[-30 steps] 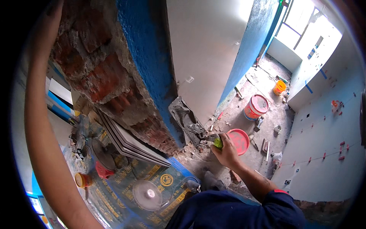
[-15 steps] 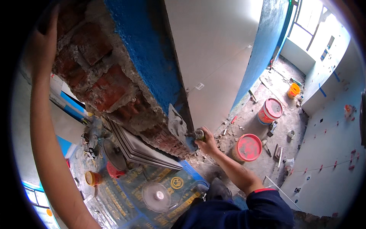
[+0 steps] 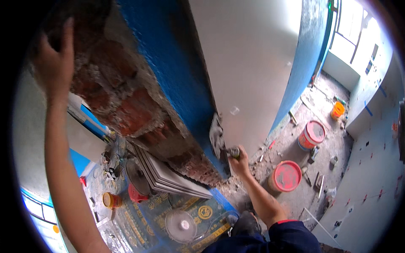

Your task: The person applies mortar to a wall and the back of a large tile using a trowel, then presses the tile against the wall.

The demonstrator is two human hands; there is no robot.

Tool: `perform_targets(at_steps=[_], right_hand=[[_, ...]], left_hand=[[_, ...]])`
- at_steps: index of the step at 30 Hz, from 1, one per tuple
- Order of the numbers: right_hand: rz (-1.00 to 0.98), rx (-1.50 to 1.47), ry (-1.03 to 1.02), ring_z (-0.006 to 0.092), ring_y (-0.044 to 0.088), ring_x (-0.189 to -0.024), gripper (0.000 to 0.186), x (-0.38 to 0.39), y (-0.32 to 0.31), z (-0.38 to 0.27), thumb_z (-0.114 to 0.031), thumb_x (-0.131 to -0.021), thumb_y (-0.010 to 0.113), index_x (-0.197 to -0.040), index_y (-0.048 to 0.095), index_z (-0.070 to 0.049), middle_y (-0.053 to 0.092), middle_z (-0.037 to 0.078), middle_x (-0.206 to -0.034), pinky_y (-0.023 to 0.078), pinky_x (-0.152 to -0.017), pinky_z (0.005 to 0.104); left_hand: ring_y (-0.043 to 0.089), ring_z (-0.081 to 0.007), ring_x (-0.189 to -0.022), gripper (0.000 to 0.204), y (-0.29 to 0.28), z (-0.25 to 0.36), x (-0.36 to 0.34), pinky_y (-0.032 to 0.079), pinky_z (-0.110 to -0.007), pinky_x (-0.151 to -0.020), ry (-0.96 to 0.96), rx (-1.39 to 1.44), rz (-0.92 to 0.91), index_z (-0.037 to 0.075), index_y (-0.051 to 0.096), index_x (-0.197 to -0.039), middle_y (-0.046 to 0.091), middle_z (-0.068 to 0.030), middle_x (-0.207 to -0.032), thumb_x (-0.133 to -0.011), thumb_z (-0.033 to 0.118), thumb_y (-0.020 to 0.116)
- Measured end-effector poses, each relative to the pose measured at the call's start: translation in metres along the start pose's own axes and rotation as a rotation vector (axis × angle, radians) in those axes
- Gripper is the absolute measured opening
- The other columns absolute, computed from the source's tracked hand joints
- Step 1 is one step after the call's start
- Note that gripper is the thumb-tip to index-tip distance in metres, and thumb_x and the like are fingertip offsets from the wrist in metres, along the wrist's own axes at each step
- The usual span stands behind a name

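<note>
Trowel (image 3: 217,135) at the Blue Strip (image 3: 168,63)

Your right hand (image 3: 239,162) is closed around the trowel, whose grey-smeared blade is at the lower part of the blue strip, along its border with the white panel (image 3: 253,76). Your left hand (image 3: 55,69), well apart from the right, is left of the blue strip, beside the bricks (image 3: 131,111), thumb and fingers spread; contact cannot be determined. The stacked boards (image 3: 168,169) are below-left of the blue strip; a red-lidded bucket (image 3: 287,176) stands to its right.
</note>
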State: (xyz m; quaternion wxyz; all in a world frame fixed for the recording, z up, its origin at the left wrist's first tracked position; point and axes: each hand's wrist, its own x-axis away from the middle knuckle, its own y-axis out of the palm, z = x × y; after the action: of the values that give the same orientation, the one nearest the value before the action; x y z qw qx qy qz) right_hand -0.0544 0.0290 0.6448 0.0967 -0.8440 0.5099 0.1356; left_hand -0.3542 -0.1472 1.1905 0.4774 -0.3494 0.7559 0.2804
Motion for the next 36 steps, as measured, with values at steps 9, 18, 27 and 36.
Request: perform_targets(at_steps=[9,18,27,36], right_hand=[[-0.188,0.049,-0.295,0.0217,0.062,-0.069,0.025,-0.026,-0.045,-0.155,-0.008,-0.076,0.07,-0.099,0.06,-0.002,0.063,0.01,-0.079,0.05,-0.066,0.0326],[-0.181,0.05,-0.172,0.0215,0.06,-0.066,0.022,-0.118,-0.01,-0.182,-0.015,-0.078,0.066,-0.093,0.058,-0.001,0.062,0.011,-0.072,0.048,-0.062,0.0361],[-0.022,0.116,-0.237,0.037,0.064,-0.071,0.025,-0.108,-0.012,-0.181,-0.014,-0.078,0.068,-0.098,0.057,-0.003,0.064,0.02,-0.076,0.05,-0.066,0.0437],[0.052,0.105,-0.27,0.0403,0.066,-0.077,0.025,-0.096,-0.003,-0.172,-0.012,-0.079,0.07,-0.099,0.056,-0.006,0.065,0.019,-0.08,0.051,-0.066,0.0443]], left_hand=[[0.042,-0.0389,-0.133,0.083,-0.025,0.05,-0.003,0.053,-0.047,-0.095,-0.177,0.196,0.083,0.012,0.029,-0.152,0.026,-0.0242,-0.152,-0.092,0.065,0.05],[0.043,-0.0407,-0.133,0.081,-0.027,0.054,-0.009,0.051,-0.049,-0.096,-0.186,0.173,0.085,0.011,0.029,-0.153,0.026,-0.0254,-0.152,-0.093,0.061,0.053],[0.035,-0.0402,-0.139,0.084,-0.031,0.061,-0.008,0.046,-0.049,-0.104,-0.214,0.211,-0.02,0.009,0.024,-0.154,0.02,-0.0242,-0.155,-0.094,0.062,0.048],[0.038,-0.0411,-0.136,0.081,-0.035,0.056,-0.01,0.046,-0.048,-0.103,-0.184,0.166,-0.014,0.007,0.024,-0.154,0.021,-0.026,-0.154,-0.096,0.059,0.049]])
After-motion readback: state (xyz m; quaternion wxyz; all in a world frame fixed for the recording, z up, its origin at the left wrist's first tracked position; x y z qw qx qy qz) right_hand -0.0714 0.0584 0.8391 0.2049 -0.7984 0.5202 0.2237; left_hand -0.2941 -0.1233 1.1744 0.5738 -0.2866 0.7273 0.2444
